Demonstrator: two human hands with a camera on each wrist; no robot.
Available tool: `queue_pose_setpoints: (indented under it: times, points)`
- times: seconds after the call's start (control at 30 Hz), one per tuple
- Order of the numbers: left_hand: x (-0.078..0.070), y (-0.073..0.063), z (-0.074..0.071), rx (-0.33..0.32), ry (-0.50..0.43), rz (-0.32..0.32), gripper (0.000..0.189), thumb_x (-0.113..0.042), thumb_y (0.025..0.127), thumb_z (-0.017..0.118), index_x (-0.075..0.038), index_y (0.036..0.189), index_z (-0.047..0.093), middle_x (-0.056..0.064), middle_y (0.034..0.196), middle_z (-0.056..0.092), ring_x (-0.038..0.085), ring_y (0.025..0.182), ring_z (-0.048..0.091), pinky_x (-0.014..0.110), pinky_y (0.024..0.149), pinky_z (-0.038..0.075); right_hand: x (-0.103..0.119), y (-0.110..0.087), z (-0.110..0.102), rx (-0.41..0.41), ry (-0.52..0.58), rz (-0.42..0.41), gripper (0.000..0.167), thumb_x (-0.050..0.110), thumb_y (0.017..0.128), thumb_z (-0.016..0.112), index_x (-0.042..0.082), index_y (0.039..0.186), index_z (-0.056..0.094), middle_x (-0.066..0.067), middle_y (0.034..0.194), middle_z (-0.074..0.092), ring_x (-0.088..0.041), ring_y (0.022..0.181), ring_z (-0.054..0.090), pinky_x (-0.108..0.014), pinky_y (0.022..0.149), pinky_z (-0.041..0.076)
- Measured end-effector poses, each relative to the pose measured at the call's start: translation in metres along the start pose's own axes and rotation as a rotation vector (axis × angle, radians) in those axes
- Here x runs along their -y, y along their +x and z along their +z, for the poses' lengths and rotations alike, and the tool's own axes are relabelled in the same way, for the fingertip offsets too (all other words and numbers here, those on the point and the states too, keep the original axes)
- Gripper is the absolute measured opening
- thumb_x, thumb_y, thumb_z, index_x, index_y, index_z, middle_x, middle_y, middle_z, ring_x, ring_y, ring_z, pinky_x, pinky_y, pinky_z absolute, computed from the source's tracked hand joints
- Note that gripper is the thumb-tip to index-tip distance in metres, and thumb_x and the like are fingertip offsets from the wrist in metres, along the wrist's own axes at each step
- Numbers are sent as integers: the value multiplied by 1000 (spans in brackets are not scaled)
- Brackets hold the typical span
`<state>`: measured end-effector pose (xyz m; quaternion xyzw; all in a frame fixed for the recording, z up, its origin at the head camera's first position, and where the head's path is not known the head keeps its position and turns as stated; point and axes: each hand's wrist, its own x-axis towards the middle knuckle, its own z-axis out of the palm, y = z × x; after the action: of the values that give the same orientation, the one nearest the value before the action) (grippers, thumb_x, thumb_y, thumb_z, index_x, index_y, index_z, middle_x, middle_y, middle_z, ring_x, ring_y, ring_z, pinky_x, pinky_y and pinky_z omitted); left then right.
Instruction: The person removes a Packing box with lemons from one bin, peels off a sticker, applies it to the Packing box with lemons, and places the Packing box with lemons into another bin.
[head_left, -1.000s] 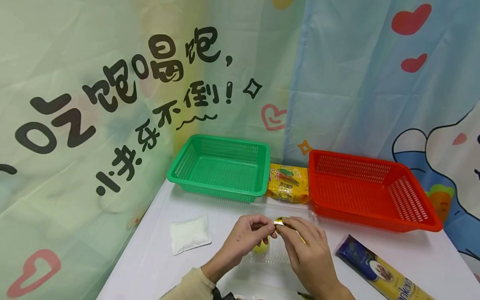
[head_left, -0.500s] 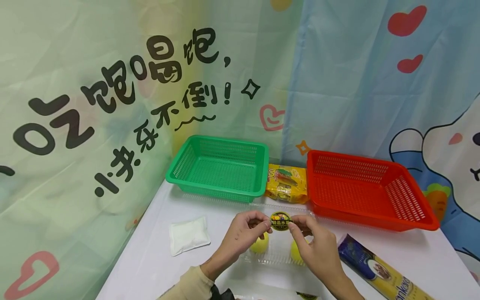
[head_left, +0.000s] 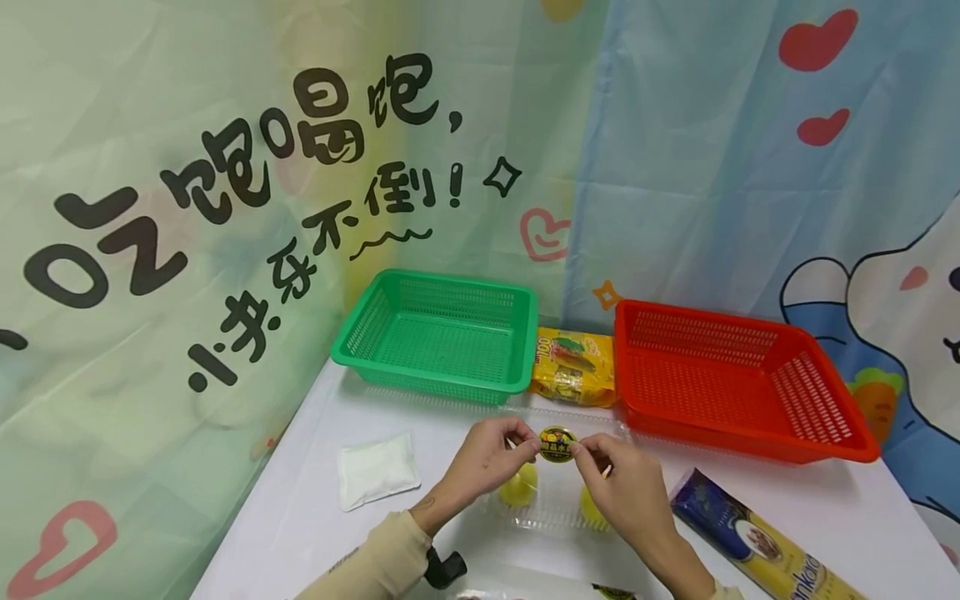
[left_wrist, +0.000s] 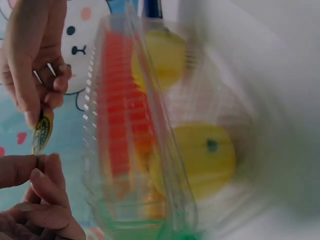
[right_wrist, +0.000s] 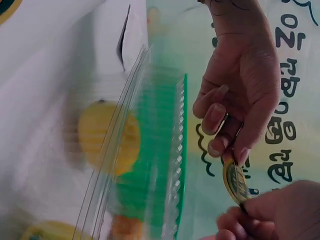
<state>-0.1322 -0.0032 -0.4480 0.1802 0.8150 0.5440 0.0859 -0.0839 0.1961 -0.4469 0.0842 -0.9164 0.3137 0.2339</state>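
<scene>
Between my two hands is a round black-and-gold sticker [head_left: 557, 445] with fruit pictures and lettering. My left hand [head_left: 491, 457] pinches its left edge between thumb and forefinger, and my right hand [head_left: 624, 483] pinches its right edge. Below them on the table stands a clear plastic box [head_left: 551, 500] holding two yellow round fruits, one fruit [left_wrist: 195, 160] larger in the left wrist view and another fruit [left_wrist: 160, 60] farther off. In the right wrist view the sticker [right_wrist: 234, 181] is seen nearly edge-on, apart from the box.
At the back stand a green basket [head_left: 442, 387] and a red basket [head_left: 750, 446], with a yellow snack package [head_left: 573, 367] between them. A white packet [head_left: 378, 471] lies left, a blue-and-yellow pasta pack [head_left: 757, 533] right. Another clear package [head_left: 540, 583] sits at the front edge.
The sticker, earlier mostly covered by the fingers and tilted, now faces the head view, stretched between both hands. My right hand turned and shifted to its right edge, uncovering the fruits.
</scene>
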Motion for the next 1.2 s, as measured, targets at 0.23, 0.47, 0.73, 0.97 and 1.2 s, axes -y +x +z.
queue_pose_setpoints:
  times: [0.23, 0.47, 0.73, 0.97, 1.2]
  points:
    - [5, 10, 3, 27, 143, 23, 11, -18, 91, 67, -13, 82, 72, -3, 73, 68, 3, 55, 50, 20, 51, 40, -7, 3, 3, 155, -22, 100, 17, 17, 91, 73, 19, 75, 69, 13, 60, 56, -2, 54, 46, -21, 52, 40]
    - [3, 16, 10, 12, 269, 32, 17, -20, 92, 67, -14, 76, 68, -9, 64, 58, 3, 51, 45, 21, 48, 37, -12, 8, 4, 243, -104, 147, 22, 20, 92, 72, 19, 71, 63, 10, 58, 51, -7, 54, 44, -24, 52, 36]
    - [1, 20, 16, 37, 470, 39, 26, -20, 95, 65, -18, 69, 60, -11, 57, 49, 3, 50, 40, 20, 47, 33, -15, 9, 9, 264, -171, 126, 27, 19, 92, 71, 21, 69, 55, 7, 61, 47, -11, 56, 42, -27, 50, 32]
    - [1, 23, 22, 44, 600, 72, 27, -24, 97, 64, -18, 71, 62, -10, 57, 50, 4, 50, 42, 21, 46, 33, -18, 6, 13, 145, -201, 30, 25, 13, 87, 71, 20, 68, 57, 1, 70, 51, -16, 68, 48, -32, 58, 38]
    - [3, 26, 27, 43, 679, 81, 29, -25, 97, 65, -18, 69, 62, -10, 55, 48, 5, 49, 42, 23, 45, 32, -22, 3, 18, 83, -219, -7, 27, 12, 85, 72, 21, 65, 56, -2, 73, 54, -27, 78, 56, -46, 65, 46]
